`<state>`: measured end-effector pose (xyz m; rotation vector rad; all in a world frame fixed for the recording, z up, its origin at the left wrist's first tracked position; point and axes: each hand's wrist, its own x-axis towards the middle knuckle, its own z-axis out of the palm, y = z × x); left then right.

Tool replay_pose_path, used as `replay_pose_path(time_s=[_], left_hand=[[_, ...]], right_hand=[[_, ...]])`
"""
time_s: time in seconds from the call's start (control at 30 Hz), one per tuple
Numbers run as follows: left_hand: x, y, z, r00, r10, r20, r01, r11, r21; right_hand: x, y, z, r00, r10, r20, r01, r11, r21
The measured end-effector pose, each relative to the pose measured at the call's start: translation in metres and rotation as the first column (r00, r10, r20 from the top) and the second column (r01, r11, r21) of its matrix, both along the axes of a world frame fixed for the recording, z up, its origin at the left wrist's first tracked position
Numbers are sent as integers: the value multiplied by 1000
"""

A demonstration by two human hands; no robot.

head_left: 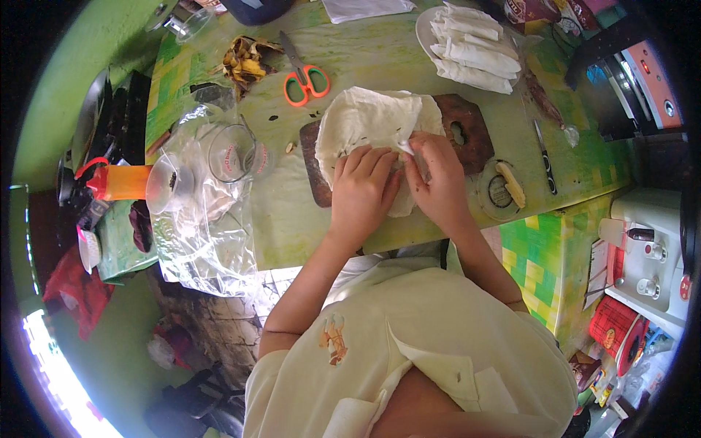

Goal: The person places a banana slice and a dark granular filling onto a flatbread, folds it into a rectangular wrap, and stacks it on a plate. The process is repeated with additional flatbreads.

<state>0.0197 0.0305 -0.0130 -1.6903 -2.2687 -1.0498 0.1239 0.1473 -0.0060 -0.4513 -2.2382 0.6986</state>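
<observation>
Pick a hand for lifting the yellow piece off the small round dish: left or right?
Right, probably. The right hand is nearer the small round dish and yellow piece; the left hand sits farther left, at the pale sheet.

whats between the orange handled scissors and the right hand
In the head view: a little green tabletop beside the orange-handled scissors, then the pale wrapper sheet on the wooden board, up to the right hand.

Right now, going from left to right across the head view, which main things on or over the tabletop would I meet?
Clear glass container, orange-handled scissors, left hand, right hand, small round glass dish, dark-handled knife.
</observation>
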Motion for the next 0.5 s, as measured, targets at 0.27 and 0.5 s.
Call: replay_pose_path(time_s=[0.27,0.5], left_hand=[[-7,-4,1,981,-43,191,43,999,5],[-3,-3,7,996,23,86,-22,1000,-9]], right_hand=[[2,13,5,972,206,115,-207,978,4],[2,10,-9,999,-40,23,44,978,-203]])
